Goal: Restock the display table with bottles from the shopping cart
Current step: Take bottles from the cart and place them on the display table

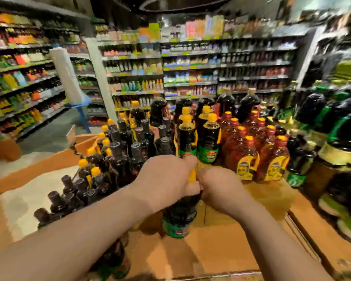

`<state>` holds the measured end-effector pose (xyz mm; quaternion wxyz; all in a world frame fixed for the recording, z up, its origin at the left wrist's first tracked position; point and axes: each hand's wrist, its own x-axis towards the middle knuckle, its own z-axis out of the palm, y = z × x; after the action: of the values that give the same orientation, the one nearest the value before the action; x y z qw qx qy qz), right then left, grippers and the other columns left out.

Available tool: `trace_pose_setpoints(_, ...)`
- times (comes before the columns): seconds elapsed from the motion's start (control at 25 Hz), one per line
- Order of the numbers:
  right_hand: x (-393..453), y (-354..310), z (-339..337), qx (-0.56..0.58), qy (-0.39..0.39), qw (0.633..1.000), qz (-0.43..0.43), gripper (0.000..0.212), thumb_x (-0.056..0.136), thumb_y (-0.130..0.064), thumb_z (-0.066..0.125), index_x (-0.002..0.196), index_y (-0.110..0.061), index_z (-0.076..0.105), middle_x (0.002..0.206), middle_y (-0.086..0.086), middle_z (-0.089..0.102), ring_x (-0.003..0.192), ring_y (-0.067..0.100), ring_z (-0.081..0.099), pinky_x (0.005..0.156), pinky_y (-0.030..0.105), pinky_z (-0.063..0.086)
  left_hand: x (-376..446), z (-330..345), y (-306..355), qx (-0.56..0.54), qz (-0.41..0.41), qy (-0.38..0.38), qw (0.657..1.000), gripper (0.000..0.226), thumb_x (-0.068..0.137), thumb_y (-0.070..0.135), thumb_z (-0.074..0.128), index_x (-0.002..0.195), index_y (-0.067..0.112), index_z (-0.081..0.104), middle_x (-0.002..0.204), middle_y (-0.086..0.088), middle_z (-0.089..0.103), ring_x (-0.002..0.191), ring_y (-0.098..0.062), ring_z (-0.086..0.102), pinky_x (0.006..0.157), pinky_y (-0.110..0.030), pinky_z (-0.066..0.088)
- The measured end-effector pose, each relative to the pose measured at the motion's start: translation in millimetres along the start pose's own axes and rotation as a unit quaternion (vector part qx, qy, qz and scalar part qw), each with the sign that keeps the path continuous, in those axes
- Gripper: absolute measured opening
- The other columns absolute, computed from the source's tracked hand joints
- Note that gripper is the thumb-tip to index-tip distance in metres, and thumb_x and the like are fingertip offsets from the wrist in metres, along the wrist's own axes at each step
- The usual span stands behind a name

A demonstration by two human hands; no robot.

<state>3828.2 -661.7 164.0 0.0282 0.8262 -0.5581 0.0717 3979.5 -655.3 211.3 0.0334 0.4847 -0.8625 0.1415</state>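
We curl our left hand (166,179) and right hand (219,187) round the neck of a dark yellow-capped bottle (179,216), upright on the orange display table (221,250); stocked supermarket shelves (190,67) stand beyond.

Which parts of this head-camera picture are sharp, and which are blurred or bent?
Head view: both hands, left hand and right hand, and the held bottle are fairly sharp; the back shelves are smeared; the green-labelled bottles at the right edge stretch and blur; wide-angle lens curves the shelf lines.

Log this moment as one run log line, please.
step: placing bottle | left hand: grips dark bottle at neck | right hand: grips same neck | bottle: upright over display table
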Motion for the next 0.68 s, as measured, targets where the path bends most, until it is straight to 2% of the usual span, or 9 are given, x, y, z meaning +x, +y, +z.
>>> trace_pose_setpoints(0.16,-3,37,11,0.033,0.061,0.996,0.049,0.014,0.086,-0.029,0.054,0.083,-0.016,0.059,0.085,0.005,0.059,0.083,0.032,0.059,0.059,0.034,0.039,41,4,10,-0.019,0.047,-0.011,0.999,0.039,0.091,0.053,0.052,0.112,0.023,0.041,0.065,0.005,0.037,0.065,-0.021,0.043,0.051,-0.035,0.03)
trace_pose_setpoints(0.28,6,74,18,0.02,0.055,0.996,0.071,0.011,0.085,-0.026,0.053,0.084,-0.017,0.06,0.087,0.003,0.06,0.084,0.029,0.059,0.058,0.032,0.04,80,15,20,-0.045,0.058,-0.022,0.997,0.034,0.091,0.05,0.054,0.104,0.022,0.041,0.067,0.003,0.044,0.057,-0.015,0.041,0.046,-0.032,0.027)
trace_pose_setpoints(0.48,35,127,30,0.021,0.036,0.998,0.055,0.013,0.085,-0.019,0.051,0.088,-0.013,0.062,0.091,0.005,0.061,0.085,0.029,0.059,0.062,0.034,0.044,133,37,35,-0.052,0.038,-0.048,0.997,0.03,0.093,0.048,0.051,0.106,0.023,0.042,0.072,0.001,0.051,0.066,-0.021,0.053,0.049,-0.032,0.035)
trace_pose_setpoints(0.68,69,171,43,0.007,0.002,0.999,0.037,0.012,0.085,-0.015,0.05,0.091,-0.013,0.061,0.094,0.005,0.06,0.089,0.029,0.06,0.066,0.034,0.047,178,60,42,-0.095,-0.002,-0.101,0.99,0.022,0.098,0.041,0.047,0.106,0.024,0.038,0.073,-0.002,0.053,0.065,-0.023,0.054,0.053,-0.035,0.039)
